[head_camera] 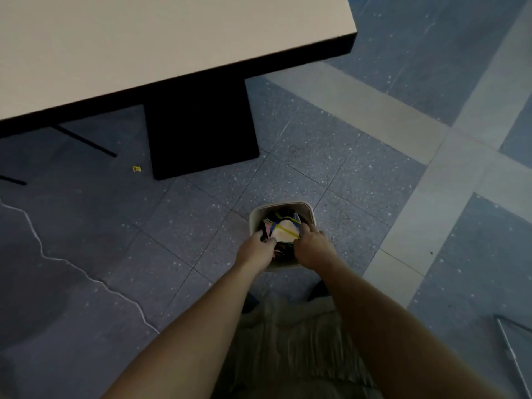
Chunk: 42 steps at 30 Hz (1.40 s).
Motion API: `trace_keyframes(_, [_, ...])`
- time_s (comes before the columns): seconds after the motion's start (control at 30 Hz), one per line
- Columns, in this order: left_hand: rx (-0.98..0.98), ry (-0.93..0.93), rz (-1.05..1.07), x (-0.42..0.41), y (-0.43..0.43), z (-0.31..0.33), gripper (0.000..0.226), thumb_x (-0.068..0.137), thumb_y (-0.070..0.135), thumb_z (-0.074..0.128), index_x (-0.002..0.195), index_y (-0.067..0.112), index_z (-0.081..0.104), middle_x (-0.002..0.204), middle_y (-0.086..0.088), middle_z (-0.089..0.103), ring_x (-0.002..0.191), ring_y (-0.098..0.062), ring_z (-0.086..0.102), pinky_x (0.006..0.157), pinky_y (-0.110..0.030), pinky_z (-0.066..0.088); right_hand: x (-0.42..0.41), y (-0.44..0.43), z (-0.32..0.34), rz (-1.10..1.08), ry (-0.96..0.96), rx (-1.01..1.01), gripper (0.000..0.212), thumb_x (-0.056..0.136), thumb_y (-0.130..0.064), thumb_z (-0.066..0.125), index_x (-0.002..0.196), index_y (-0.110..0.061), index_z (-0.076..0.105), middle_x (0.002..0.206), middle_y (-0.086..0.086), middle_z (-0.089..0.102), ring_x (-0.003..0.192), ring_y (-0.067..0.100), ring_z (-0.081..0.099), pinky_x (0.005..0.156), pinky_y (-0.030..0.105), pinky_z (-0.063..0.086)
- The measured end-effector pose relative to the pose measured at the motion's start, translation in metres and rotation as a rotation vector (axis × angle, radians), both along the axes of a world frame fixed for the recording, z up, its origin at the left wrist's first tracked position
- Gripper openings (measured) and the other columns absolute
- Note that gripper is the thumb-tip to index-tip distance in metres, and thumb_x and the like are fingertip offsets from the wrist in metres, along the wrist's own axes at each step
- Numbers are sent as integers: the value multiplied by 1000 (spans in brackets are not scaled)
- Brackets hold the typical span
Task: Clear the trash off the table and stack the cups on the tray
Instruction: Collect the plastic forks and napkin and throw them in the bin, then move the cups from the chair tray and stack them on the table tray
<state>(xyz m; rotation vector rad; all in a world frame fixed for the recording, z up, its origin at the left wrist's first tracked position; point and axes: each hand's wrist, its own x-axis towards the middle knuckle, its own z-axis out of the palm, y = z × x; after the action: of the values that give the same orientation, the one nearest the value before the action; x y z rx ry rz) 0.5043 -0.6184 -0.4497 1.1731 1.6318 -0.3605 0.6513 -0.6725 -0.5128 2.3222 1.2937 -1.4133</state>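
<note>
Our two bare arms [198,326] reach down past our lap [288,341] to a small bin [280,207] on the floor [331,168]. Our left hand [254,250] and our right hand [313,249] meet at its mouth, over the near rim. The trash [283,231] sits in the bin: a pale paper with yellow lines on top and dark bits under it. The right hand's fingers are bent over the paper's right edge and grip it. The left hand's fingers are bent at the paper's left edge, but we cannot tell if they hold it or only push.

We think we are stuffing the trash in. To do it well, we should push straight down in the middle, so the bin does not tip. We should let go only when the paper sits below the rim. A little yellow scrap [136,168] lies on the floor by the dark leg of the table [172,38]. It may need picking up too. We see no cups or tray from here.
</note>
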Motion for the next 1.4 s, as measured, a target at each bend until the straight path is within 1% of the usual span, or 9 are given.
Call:
trace_keyframes(0.2, [145, -64, 35, -4, 3, 83, 54, 105, 39, 52, 156, 28, 41, 157, -5, 49, 138, -26, 51, 111, -38, 44, 0, -1, 78, -14, 33, 145, 65, 99, -31, 46, 158, -14, 27, 160, 12, 35, 137, 38, 41, 111, 49, 41])
trace_keyframes(0.4, [287, -144, 128, -8, 1, 191, 49, 106, 32, 52, 155, 30, 44, 155, -3, 50, 138, -22, 51, 105, -30, 40, -5, 8, 197, -33, 89, 372, 59, 98, -26, 54, 152, -11, 38, 151, 12, 47, 137, 33, 46, 110, 44, 44])
trace_keyframes(0.57, [378, -172, 181, -26, -1, 276, 50, 107, 35, 50, 155, 37, 40, 161, -2, 42, 139, -24, 50, 111, -39, 42, -18, 13, 306, -88, 131, 451, 62, 103, -30, 50, 158, -17, 24, 153, 14, 45, 133, 32, 50, 108, 45, 46])
trace_keyframes(0.73, [507, -207, 237, -45, -9, 341, 47, 107, 35, 49, 154, 35, 44, 158, -3, 43, 134, -18, 50, 103, -29, 37, -29, 10, 386, -15, 184, 523, 67, 103, -30, 51, 160, -18, 18, 160, 12, 36, 143, 30, 40, 115, 45, 39])
trace_keyframes(0.8, [546, -225, 255, -51, -14, 360, 47, 107, 36, 48, 154, 35, 44, 157, -2, 44, 125, -10, 51, 97, -26, 36, -35, 9, 409, -8, 208, 561, 67, 104, -31, 50, 161, -17, 18, 162, 11, 33, 147, 27, 33, 118, 40, 31])
trace_keyframes(0.87, [573, -248, 279, -59, -17, 378, 46, 107, 36, 49, 153, 36, 44, 157, -1, 43, 130, -12, 51, 101, -27, 37, -42, 6, 432, 8, 228, 596, 67, 104, -31, 49, 161, -18, 17, 163, 8, 31, 149, 25, 28, 118, 37, 29])
trace_keyframes(0.97, [598, -281, 297, -75, -17, 398, 46, 107, 40, 49, 153, 41, 43, 158, 2, 42, 138, -20, 50, 114, -38, 42, -52, 8, 456, 58, 249, 654, 67, 105, -30, 50, 161, -18, 16, 164, 6, 29, 150, 24, 27, 118, 35, 28])
trace_keyframes(1.17, [662, -379, 429, -121, -14, 425, 44, 104, 43, 54, 147, 44, 49, 151, 8, 48, 130, -9, 52, 112, -47, 47, -86, 21, 480, 82, 278, 710, 65, 105, -30, 50, 161, -17, 20, 164, 1, 29, 150, 18, 26, 117, 28, 24])
trace_keyframes(1.4, [711, -444, 490, -204, 13, 438, 39, 102, 42, 58, 140, 47, 51, 147, 7, 51, 116, 2, 57, 109, -47, 51, -160, 64, 496, 33, 326, 740, 63, 104, -31, 52, 159, -19, 25, 162, -2, 34, 149, 15, 30, 121, 32, 28])
